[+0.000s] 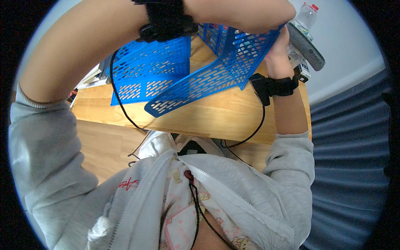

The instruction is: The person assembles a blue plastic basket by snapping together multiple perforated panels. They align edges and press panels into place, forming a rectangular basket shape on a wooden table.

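Observation:
A blue perforated plastic file holder [204, 87] is tilted above the wooden table, its long narrow end pointing toward my lower left. My right hand [280, 45] grips it at its far right end; the fingers go behind the blue plastic. Reaching across the top of the view, my left hand [266, 14] lies over the holder's upper edge, and its fingers are hidden. A second blue perforated holder [152, 71] stands on the table to the left, below my left forearm. Farther back, more blue latticework [210, 37] shows with colourful things behind it.
The wooden table [187, 118] has its front edge close to my body. At the back right are a clear bottle with a red cap [307, 16], a grey curved object [308, 48] and a small black-and-white box [302, 73]. Books [91, 79] lie at left. Black cables hang from both wrist straps.

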Action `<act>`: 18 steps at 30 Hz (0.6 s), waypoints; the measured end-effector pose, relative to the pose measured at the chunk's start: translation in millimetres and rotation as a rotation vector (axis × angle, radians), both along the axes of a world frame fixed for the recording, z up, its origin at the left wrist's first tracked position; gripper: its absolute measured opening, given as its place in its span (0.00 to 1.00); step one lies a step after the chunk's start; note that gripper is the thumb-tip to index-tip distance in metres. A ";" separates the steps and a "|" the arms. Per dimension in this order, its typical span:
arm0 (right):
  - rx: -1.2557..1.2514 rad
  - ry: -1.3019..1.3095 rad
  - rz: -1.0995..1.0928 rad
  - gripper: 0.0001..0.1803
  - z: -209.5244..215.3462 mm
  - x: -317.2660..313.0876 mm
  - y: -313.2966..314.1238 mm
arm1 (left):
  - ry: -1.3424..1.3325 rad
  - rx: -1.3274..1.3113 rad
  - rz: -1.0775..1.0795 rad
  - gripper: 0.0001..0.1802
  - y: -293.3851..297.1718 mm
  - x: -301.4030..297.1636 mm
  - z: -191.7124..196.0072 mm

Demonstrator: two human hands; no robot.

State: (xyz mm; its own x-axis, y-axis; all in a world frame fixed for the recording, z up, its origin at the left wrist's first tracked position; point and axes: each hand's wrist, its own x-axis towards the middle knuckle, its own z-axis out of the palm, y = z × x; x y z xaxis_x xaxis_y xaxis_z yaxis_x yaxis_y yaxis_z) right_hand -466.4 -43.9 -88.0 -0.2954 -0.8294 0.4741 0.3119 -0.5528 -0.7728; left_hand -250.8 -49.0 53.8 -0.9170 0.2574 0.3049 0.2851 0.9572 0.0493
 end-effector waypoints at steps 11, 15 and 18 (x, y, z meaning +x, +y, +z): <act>0.003 -0.032 -0.057 0.26 -16.1 -28.8 -12.5 | -0.065 0.148 0.081 0.06 -6.0 -5.6 -0.2; 0.018 -0.049 -0.104 0.24 -13.7 -25.6 -12.6 | -0.145 0.228 0.151 0.06 -4.5 -4.5 7.6; 0.049 -0.008 -0.165 0.21 -2.2 -18.1 -4.4 | -0.133 0.145 0.122 0.07 -13.7 -10.1 6.5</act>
State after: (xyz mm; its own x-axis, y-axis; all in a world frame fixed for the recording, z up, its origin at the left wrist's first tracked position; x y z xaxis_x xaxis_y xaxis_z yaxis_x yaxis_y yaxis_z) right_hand -484.5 -48.3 -90.2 -0.4326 -0.7916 0.4315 0.2261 -0.5585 -0.7981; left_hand -260.9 -62.7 60.3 -0.9732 0.1042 0.2047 0.1492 0.9644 0.2183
